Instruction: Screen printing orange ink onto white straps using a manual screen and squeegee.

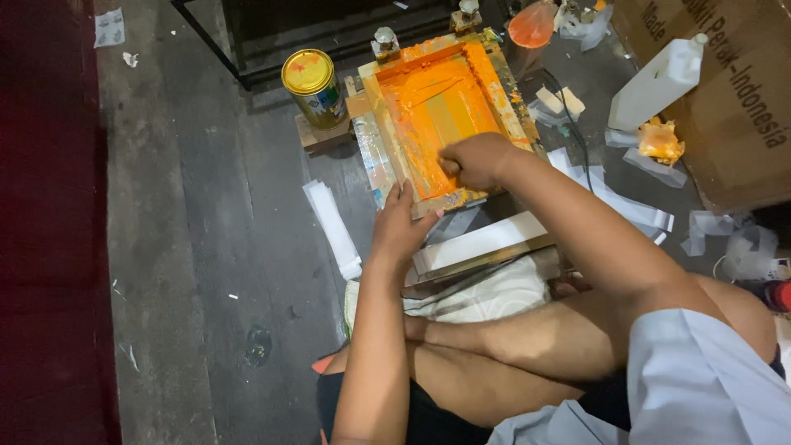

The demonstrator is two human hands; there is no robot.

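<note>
The orange-inked, wood-framed printing screen (441,115) is steadied at its six-o'clock edge by the flat, open left hand (401,224), while the right hand (475,159), fisted, grips something hidden inside it.

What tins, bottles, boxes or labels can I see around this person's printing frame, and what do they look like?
Round tin: left of the orange frame, yellow lid, printed wrapper.
White plastic bottle: right, leaning on the box, tall, plain.
Cardboard box: top right, brown, dark print.
Orange bag: top, behind the frame.
</note>
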